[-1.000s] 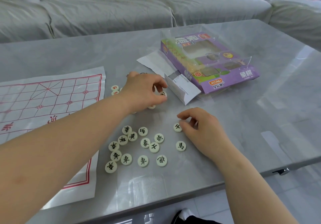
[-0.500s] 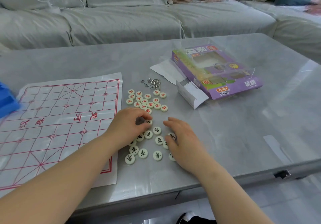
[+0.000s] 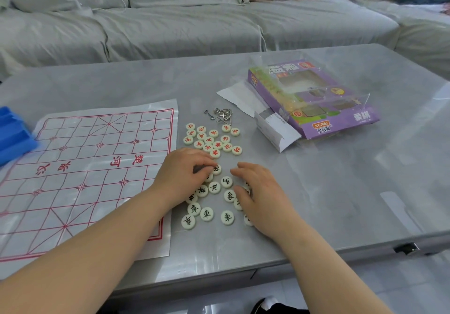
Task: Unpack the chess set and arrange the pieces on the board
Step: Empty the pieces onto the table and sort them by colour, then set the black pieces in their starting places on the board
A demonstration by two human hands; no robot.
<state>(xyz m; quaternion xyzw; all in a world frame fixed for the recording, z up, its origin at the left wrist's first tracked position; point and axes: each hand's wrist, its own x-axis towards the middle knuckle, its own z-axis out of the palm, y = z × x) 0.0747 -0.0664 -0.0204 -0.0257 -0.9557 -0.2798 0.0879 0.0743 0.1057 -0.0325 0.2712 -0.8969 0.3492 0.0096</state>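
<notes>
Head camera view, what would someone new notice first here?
The left hand and right hand rest among round black-lettered pieces at the near middle of the table. Just beyond them lies a cluster of red-lettered pieces, and the red-lined board lies flat to the left, no pieces showing on it. An opened purple box sits far right.

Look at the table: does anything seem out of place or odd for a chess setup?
Yes. A tangle of metal wire rings lies just beyond the red-lettered pieces; it is no chess piece. A blue object overlaps the board's far left corner.
</notes>
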